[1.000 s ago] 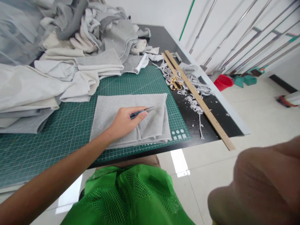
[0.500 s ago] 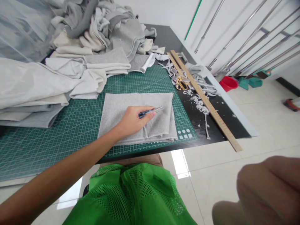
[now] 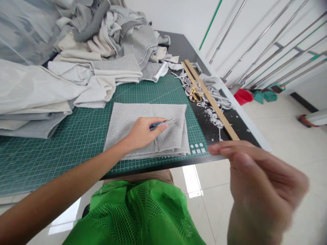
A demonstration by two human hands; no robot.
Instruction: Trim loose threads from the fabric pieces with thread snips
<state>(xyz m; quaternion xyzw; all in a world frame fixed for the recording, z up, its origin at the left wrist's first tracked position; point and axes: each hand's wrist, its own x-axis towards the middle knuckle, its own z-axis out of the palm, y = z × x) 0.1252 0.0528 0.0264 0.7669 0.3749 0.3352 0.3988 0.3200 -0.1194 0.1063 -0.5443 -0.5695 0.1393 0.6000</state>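
Snips (image 3: 163, 123): we pinch the small blue-handled snips in our left hand (image 3: 143, 133), blades lying flat and pointing toward the mat's right edge, so hand and tool together pin the cloth.
Right hand (image 3: 258, 183): raised off the worktop, close to the camera and blurred; fingertips look pinched together, but we cannot tell whether they hold anything.
Grey cloth (image 3: 133, 117): folded square at the near edge of the green cutting mat (image 3: 63, 143), under our left hand.
Right edge: wooden ruler (image 3: 212, 100), gold scissors (image 3: 194, 95) and trimmings (image 3: 213, 117) lie clear of the cloth.
Far-left corner: fabric pile (image 3: 84, 58) spills onto the mat, crowding that side.
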